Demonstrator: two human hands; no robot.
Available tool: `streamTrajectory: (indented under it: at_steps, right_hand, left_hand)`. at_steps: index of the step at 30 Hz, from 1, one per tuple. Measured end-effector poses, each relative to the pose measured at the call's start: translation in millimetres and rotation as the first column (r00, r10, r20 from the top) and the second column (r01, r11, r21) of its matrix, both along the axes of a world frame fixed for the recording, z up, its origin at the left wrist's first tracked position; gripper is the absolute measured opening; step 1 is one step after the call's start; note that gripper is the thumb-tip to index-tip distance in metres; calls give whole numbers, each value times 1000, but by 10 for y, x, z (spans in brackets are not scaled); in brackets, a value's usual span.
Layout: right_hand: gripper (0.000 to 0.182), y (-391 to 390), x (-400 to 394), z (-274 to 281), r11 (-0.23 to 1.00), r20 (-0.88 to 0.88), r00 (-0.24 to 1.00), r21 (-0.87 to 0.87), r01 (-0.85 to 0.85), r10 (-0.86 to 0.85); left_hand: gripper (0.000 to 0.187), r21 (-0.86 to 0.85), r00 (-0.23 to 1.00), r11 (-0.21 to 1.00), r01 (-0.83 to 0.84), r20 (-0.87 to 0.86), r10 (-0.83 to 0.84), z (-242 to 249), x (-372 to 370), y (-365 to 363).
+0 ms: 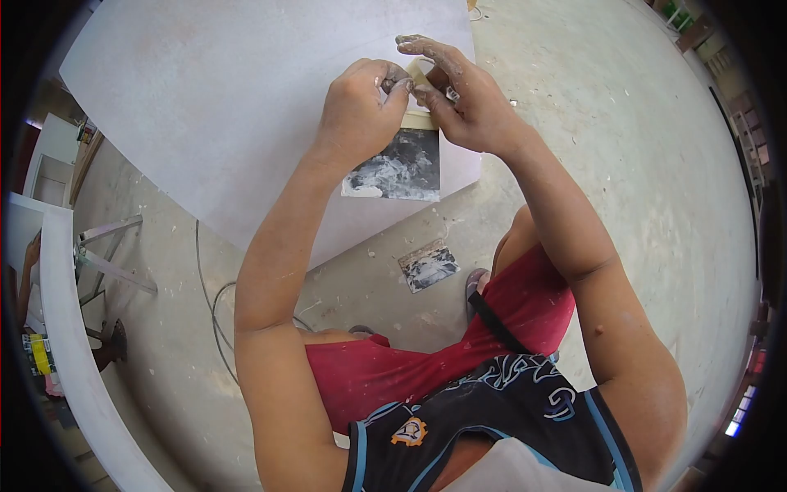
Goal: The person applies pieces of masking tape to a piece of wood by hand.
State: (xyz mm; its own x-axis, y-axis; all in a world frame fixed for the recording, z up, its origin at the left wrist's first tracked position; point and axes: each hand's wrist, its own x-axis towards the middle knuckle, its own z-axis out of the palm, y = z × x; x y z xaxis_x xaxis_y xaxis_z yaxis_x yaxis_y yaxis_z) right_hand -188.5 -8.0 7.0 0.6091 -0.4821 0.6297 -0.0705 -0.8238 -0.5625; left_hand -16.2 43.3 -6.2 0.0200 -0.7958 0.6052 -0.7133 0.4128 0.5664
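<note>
My left hand (367, 100) is above the pale board (221, 90), its thumb and forefinger pinched on the edge of a roll of cream tape (420, 72). My right hand (466, 100) holds the same roll from the other side, its fingers partly spread round it and smeared with pale dried material. Just below the hands, a dark square plate (402, 168) with white paste on it lies at the board's edge. A cream strip (419, 120) runs along the plate's top edge.
A second paste-smeared plate (429, 266) lies on the concrete floor (607, 189) near my foot. A dark cable (215, 316) loops across the floor. At the left are a metal stand (115, 266), a curved white panel edge (78, 328) and part of another person.
</note>
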Motion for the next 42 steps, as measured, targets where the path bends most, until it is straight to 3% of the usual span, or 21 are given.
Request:
streamTrajectory:
  at_steps: [1, 3, 4, 7, 9, 10, 11, 13, 14, 15, 17, 18, 21, 25, 27, 33, 36, 42]
  right_hand:
    - [45, 16, -2, 47, 1000, -4, 1000, -2, -2, 2]
    - [44, 39, -23, 141, 958, -183, 971, 212, 191, -153]
    - [44, 7, -23, 106, 958, -187, 970, 210, 196, -158]
    - [37, -116, 33, -52, 982, -140, 979, 95, 161, -147]
    - [29, -154, 60, -130, 901, -148, 989, 430, 62, 3]
    - [26, -232, 106, -204, 911, 16, 998, 407, -63, 62]
    - [26, -267, 71, -250, 907, 23, 998, 416, -62, 57]
    - [25, -251, 22, -101, 797, -122, 979, 569, 205, -164]
    - [27, -263, -2, -62, 853, -210, 946, 414, 316, -248]
    - [27, -291, -33, -70, 854, -210, 947, 418, 311, -243]
    - [30, -357, -117, -89, 906, -291, 926, 275, 322, -241]
    - [28, -321, -159, -25, 934, -317, 934, 251, 253, -168]
    - [25, -334, -173, -67, 943, -358, 929, 268, 198, -93]
    - [19, -228, -160, 22, 953, -337, 938, 251, 172, -81]
    - [13, -191, -153, 83, 941, -343, 938, 294, 166, -59]
    - [11, -175, -134, 68, 948, -260, 965, 304, 98, -16]
    - [9, -171, -138, 87, 951, -276, 961, 299, 79, 7]
    - [9, -93, -111, 137, 956, -310, 951, 285, 73, 20]
  left_hand:
    - [12, -2, 1000, 1000, -2, -4, 2, -1, 13, 4]
    - [12, -10, 999, 1000, 12, 37, -12, 14, 36, 6]
    - [12, -11, 999, 1000, 17, 32, -17, 18, 33, 14]
    - [11, -28, 997, 1000, 15, 74, -13, 16, 39, 30]
    - [14, -95, 1000, 995, -12, 22, 14, -5, 61, 20]
    - [14, -88, 1000, 996, -5, 29, 7, -2, 80, 0]
    - [18, -55, 1000, 998, 11, 0, -11, 0, 103, -19]
    - [23, -14, 999, 1000, 19, -28, -20, 78, 108, 4]
    - [27, 177, 997, 984, -7, -74, 20, 166, 107, 30]
    - [32, 360, 991, 933, -23, -114, 69, 219, 107, 53]
    - [35, 461, 992, 887, -30, -97, 84, 221, 145, 62]
    - [38, 552, 993, 833, -30, -82, 90, 226, 173, 57]
    - [33, 585, 997, 811, 13, -69, 34, 165, 215, 27]
    - [26, 504, 994, 860, 82, -109, -31, 139, 171, 38]
    - [23, 341, 981, 929, 146, -174, -90, 54, 183, 7]
    - [21, 264, 977, 945, 191, -144, -157, 56, 222, -5]
    - [26, 275, 985, 952, 132, -142, -96, 99, 163, 16]
    - [31, 249, 984, 955, 162, -119, -136, 106, 121, 23]
